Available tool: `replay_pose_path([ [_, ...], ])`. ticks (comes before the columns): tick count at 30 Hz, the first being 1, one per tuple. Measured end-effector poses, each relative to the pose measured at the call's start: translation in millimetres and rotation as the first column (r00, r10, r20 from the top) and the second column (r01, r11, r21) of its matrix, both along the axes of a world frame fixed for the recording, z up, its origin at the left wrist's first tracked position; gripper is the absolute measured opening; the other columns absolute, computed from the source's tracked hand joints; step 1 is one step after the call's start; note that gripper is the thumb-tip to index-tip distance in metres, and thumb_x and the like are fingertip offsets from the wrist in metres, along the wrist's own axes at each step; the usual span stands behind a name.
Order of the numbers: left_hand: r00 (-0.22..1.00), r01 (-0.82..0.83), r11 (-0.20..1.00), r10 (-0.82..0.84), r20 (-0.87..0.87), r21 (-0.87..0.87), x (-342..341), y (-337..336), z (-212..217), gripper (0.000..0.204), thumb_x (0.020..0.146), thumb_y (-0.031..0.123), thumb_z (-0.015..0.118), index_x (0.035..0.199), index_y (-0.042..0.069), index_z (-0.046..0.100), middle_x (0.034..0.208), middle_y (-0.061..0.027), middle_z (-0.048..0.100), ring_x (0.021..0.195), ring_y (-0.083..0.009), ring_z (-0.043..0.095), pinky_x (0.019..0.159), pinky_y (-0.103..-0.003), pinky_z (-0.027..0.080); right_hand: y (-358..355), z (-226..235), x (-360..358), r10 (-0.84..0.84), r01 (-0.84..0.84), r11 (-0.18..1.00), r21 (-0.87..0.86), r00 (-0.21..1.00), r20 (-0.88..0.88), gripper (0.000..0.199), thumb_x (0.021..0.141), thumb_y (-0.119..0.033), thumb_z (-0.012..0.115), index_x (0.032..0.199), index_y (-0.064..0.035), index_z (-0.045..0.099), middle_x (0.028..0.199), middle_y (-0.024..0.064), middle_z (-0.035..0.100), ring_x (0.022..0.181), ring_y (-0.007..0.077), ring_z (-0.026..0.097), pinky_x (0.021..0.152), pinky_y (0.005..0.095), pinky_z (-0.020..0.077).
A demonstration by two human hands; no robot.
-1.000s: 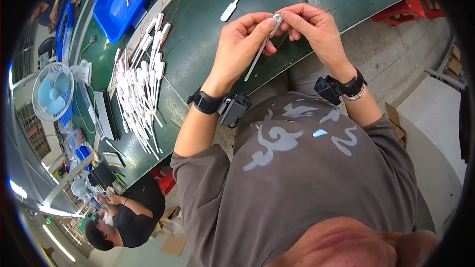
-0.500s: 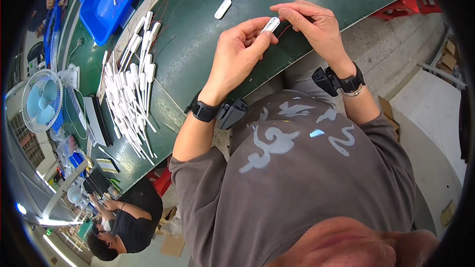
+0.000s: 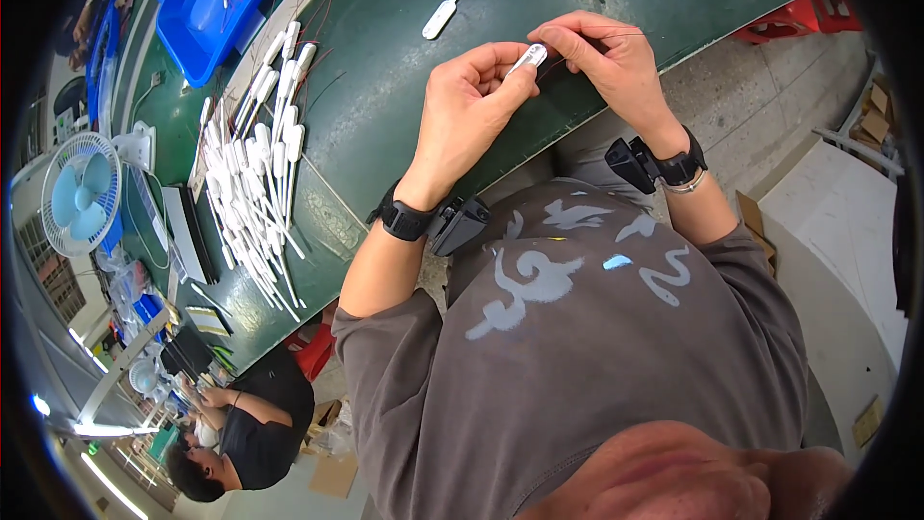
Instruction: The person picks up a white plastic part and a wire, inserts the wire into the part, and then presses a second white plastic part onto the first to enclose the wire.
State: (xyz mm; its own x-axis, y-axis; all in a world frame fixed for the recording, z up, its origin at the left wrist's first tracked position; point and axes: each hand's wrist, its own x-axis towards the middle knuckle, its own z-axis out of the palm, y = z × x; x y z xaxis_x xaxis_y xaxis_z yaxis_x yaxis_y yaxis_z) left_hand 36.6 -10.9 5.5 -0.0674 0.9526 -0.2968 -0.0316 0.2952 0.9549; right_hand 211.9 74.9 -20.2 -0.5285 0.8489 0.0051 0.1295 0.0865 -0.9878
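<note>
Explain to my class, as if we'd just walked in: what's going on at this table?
A person is working with both hands above a green table. The left hand grips a small white piece near its rounded end; the right hand, close by, pinches a thin wire. Whether the two are joined is too small to tell. To the left lies a heap of long-stemmed white pieces, beside a blue tray.
</note>
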Motion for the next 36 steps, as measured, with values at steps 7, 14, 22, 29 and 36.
replay_pose_path([
  [7,0.999,0.011,0.999,-0.012,-0.037,-0.031,-1.9,0.5,-3.8,0.021,0.094,0.014,0.066,0.104,-0.004,0.069,0.079,0.0055,0.063,0.068,0.0011,0.052,0.059,-0.017,0.04,0.5,-1.4,-3.3,0.036,-0.035,0.997,0.072,0.999,-0.018,0.017,0.098,-0.016,0.065,0.101,-0.0038,0.076,0.084,-0.0025,0.07,0.068,0.0041,0.054,0.062,0.0195,0.0434],
  [14,1.0,-0.002,1.0,0.001,-0.023,-0.022,-0.5,1.5,-7.4,0.019,0.093,0.014,0.066,0.1,-0.003,0.07,0.075,0.0079,0.06,0.065,0.0019,0.047,0.056,-0.017,0.035,0.0,-1.3,-3.8,0.049,-0.049,0.999,0.025,0.998,-0.026,0.017,0.098,-0.016,0.065,0.101,-0.004,0.076,0.086,-0.0021,0.07,0.069,0.0043,0.054,0.062,0.0198,0.0438],
  [22,0.997,-0.022,1.0,0.023,-0.08,0.017,0.6,2.7,-8.6,0.02,0.095,0.017,0.064,0.095,-0.001,0.072,0.07,0.0085,0.057,0.063,0.0013,0.045,0.054,-0.019,0.033,1.8,-0.6,-8.2,0.056,-0.051,0.995,0.089,0.997,-0.053,0.016,0.097,-0.015,0.065,0.1,-0.0032,0.076,0.087,-0.0016,0.07,0.069,0.0048,0.055,0.061,0.0202,0.0438],
  [29,0.997,0.017,1.0,-0.018,-0.072,-0.021,-1.4,2.1,-7.7,0.022,0.096,0.019,0.062,0.095,-0.001,0.072,0.068,0.0088,0.054,0.062,0.0003,0.042,0.053,-0.02,0.031,0.9,1.7,-12.4,0.063,-0.06,0.997,0.041,0.995,-0.077,0.014,0.096,-0.013,0.066,0.099,-0.0025,0.075,0.085,-0.0013,0.07,0.068,0.0046,0.054,0.06,0.0202,0.0435],
  [36,0.998,0.047,0.997,-0.049,-0.038,-0.055,-5.0,2.3,-7.8,0.024,0.098,0.021,0.061,0.094,-0.001,0.072,0.067,0.0086,0.053,0.061,-0.0003,0.039,0.053,-0.021,0.03,0.0,-1.4,-16.2,0.029,-0.03,1.0,-0.006,0.997,-0.077,0.014,0.096,-0.013,0.066,0.098,-0.0024,0.075,0.081,-0.0013,0.069,0.065,0.004,0.053,0.058,0.0195,0.0426],
])
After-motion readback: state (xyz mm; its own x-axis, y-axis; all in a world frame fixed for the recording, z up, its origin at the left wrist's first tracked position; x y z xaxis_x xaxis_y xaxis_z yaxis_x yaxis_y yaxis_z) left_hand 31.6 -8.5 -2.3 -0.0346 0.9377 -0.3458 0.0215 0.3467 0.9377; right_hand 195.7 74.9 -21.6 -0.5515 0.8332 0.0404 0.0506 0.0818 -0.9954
